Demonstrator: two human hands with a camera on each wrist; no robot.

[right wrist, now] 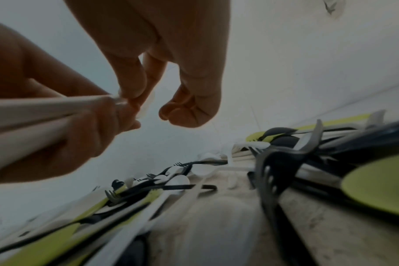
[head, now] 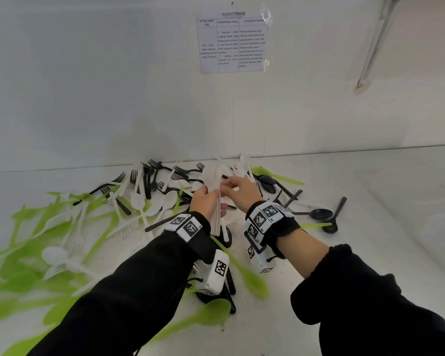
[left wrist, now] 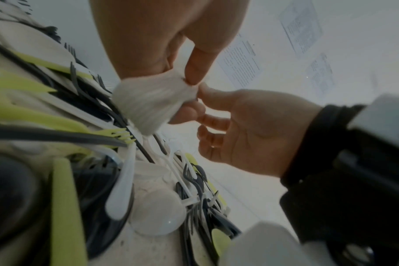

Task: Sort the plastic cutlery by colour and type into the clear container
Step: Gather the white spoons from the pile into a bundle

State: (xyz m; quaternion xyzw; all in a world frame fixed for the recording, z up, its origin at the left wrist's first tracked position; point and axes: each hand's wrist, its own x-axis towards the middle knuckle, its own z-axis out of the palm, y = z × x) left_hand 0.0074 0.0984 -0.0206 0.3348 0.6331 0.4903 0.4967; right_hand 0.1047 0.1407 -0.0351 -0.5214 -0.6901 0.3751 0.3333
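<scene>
Head view: a person's left hand (head: 206, 201) is gripping a bundle of white forks (head: 212, 181) above the middle of the counter (head: 370, 227), close to its back edge, fingers curled round the handles while the tines are fanning out above. Right hand (head: 242, 190) is pinching the top of that bundle between thumb and forefinger, apparently squaring it up or adding one more piece. Around and beneath both hands, the mixed pile of cutlery (head: 144, 194) is spreading toward the counter's left edge in green, white and black, with a few black spoons (head: 319, 214) lying apart toward the right.

Judging by this, gathering of white forks is under way and sorting is at an early stage; next, the bundle is likely needing a level grip and a carry to its compartment.

Clear container is not showing in any view, so its place and contents cannot be told. Left wrist view is blurring the fork heads into a pale fan; right wrist view is cutting the handles off at the frame's left side. How many forks are in the bundle is unclear.
</scene>
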